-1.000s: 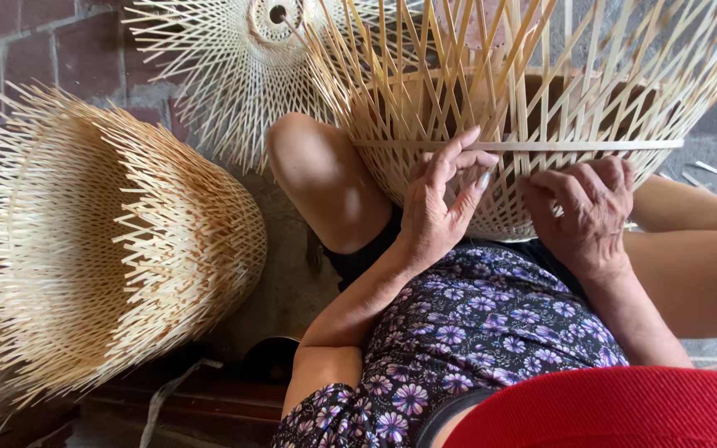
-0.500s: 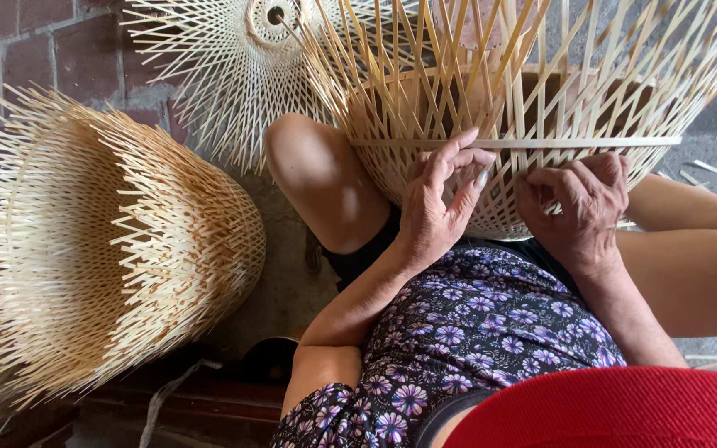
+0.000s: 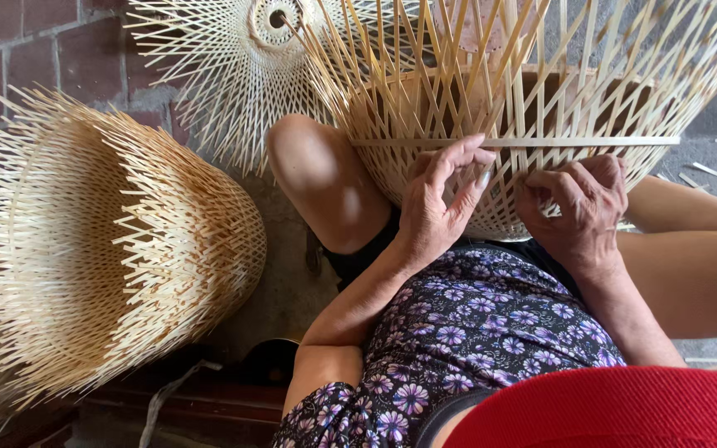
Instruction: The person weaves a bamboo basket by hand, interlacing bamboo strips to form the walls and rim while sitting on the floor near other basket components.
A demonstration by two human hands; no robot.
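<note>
I am watching both hands working on the woven bamboo frame [image 3: 499, 124] resting in the lap. Left hand [image 3: 437, 207] is spreading its fingers over the weave; right hand [image 3: 578, 207] is pinching strips just below the horizontal hoop [image 3: 524, 142], running left-right. Farther left, a finished bamboo shade [image 3: 101, 249] is lying on the floor.

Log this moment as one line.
left hand | on pale woven bamboo-strip frame | right hand | pinching strips | frame in lap

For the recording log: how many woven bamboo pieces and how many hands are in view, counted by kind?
Woven bamboo pieces: 3 (basket in the lap, nested stack on its side, round frame by the wall)
Hands on the lap basket: 2 (left hand, right hand)
Loose bamboo strips on the ground: cannot tell exactly
Total: 5
</note>
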